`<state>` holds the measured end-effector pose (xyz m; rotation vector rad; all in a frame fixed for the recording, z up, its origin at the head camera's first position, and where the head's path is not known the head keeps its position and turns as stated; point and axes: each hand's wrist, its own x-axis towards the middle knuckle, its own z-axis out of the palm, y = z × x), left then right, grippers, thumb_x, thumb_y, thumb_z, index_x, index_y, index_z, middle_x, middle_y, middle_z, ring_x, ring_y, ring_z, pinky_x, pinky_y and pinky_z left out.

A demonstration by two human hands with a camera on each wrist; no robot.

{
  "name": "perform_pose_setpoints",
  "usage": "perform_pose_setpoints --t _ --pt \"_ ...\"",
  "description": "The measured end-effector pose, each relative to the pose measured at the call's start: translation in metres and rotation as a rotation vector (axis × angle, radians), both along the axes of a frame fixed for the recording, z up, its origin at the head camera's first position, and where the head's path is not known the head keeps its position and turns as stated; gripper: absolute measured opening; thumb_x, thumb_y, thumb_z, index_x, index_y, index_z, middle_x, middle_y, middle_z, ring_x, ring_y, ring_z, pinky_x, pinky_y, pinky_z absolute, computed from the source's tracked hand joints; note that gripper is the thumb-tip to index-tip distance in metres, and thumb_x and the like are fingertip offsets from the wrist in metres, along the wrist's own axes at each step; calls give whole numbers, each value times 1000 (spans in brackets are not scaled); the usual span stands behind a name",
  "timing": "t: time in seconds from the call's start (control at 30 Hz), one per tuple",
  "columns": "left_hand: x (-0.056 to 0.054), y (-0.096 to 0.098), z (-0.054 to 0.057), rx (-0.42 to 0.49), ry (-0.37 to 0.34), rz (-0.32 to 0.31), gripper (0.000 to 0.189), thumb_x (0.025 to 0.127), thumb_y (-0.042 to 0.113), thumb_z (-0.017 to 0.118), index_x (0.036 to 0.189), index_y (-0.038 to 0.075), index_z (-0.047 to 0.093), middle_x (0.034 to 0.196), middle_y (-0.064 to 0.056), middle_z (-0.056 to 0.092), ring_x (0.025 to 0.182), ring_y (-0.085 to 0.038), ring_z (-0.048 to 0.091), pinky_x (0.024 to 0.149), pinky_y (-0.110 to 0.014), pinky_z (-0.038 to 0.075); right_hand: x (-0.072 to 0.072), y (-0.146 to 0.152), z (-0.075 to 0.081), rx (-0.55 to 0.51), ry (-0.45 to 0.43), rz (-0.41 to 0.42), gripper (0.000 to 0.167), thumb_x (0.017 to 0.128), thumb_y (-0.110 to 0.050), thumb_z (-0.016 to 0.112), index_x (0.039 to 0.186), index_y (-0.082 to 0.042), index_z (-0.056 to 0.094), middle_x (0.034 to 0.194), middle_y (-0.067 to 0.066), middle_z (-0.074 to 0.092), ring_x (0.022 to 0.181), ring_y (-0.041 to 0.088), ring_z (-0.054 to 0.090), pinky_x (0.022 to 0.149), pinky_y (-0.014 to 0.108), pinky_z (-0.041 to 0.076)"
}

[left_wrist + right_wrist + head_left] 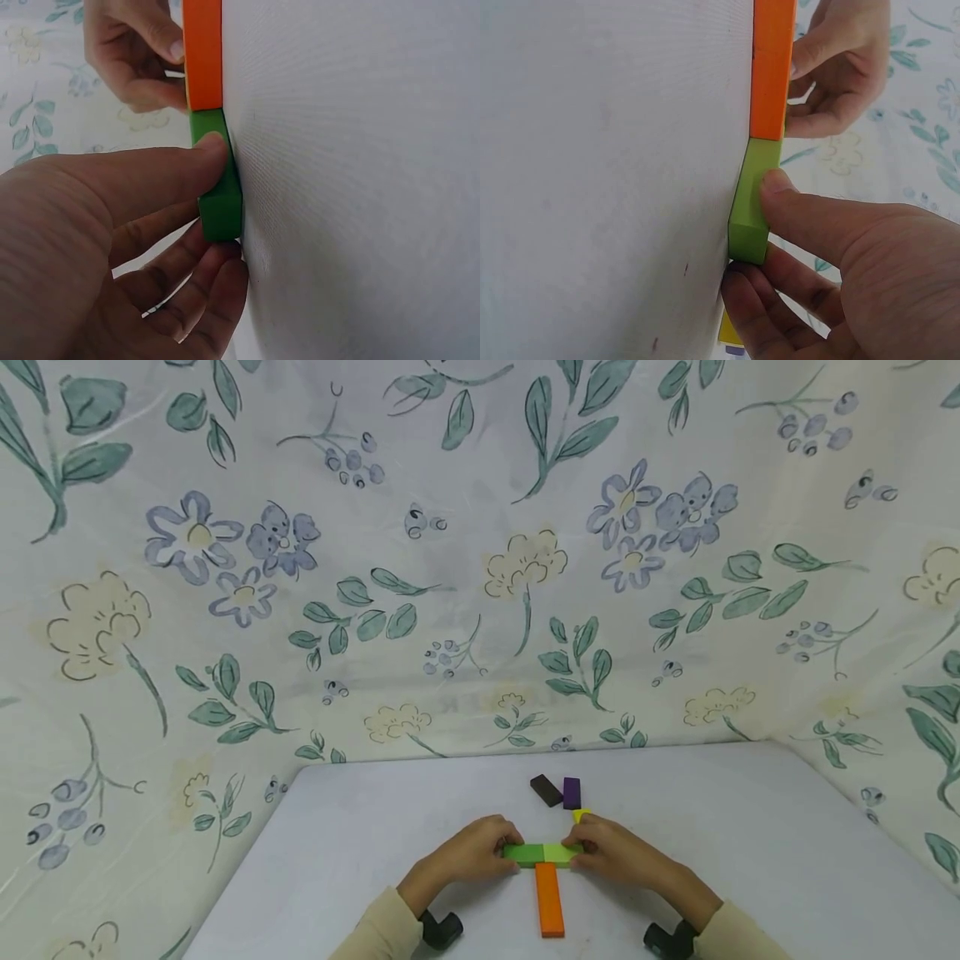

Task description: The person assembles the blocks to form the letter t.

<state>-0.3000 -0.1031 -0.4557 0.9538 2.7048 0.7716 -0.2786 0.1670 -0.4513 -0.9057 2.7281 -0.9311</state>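
Observation:
Two blocks lie end to end across the table: a dark green block (523,855) on the left and a light green block (557,855) on the right. An orange block (550,902) runs from their meeting point toward the front. My left hand (480,850) pinches the outer end of the dark green block, thumb on its near side as the left wrist view shows. At the other end my right hand (617,852) pinches the light green block between thumb and fingers. Just beyond the right fingertips a yellow block (581,815) peeks out, partly hidden by that hand.
Farther back on the white table (375,827) lie a dark brown block (546,790), set at a slant, and a purple block (572,792). A flower-patterned cloth (465,635) hangs behind the table's far edge. Black wrist devices (442,932) sit below both hands.

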Motion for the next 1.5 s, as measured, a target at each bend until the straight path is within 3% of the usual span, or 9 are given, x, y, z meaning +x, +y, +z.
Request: perform_pose_setpoints --t 0.27,0.47,0.73,0.97,1.27,1.5 --pt "-1 -2 2 -12 17 9 27 85 19 80 110 12 71 98 10 64 86 0 53 82 -17 50 -5 -2 3 17 23 2 22 89 -17 75 109 -10 74 93 -5 58 81 7 50 72 18 49" --pt "6 3 4 -47 20 29 28 86 23 80 110 12 72 99 9 65 87 0 53 85 -19 51 -2 -1 -1 5 1 -4 22 88 -17 76 108 -9 75 90 -6 58 79 4 48 70 18 48" --pt "23 17 11 -253 161 77 56 83 62 70 112 14 72 111 1 64 90 -7 50 83 -22 52 -1 1 -4 -2 -1 -2 21 88 -17 76 108 -10 74 88 -7 56 77 2 48 69 18 48" --pt "31 22 6 -367 319 71 79 79 78 59 114 9 71 114 -4 62 94 -14 50 85 -29 51 -1 0 -2 10 4 -8 20 89 -18 75 108 -11 74 90 -7 58 78 2 48 71 18 50" --pt "35 25 2 -409 364 69 82 79 78 60 118 7 69 117 -5 61 98 -16 54 90 -33 53 0 1 -4 1 -5 -2 20 89 -19 76 107 -10 74 91 -5 58 78 4 48 70 18 49" --pt "42 28 10 -410 402 64 69 82 72 64 111 10 72 118 -2 61 101 -16 55 93 -35 52 -3 2 -4 1 8 0 20 90 -20 75 108 -11 74 91 -6 58 78 2 48 71 18 50"
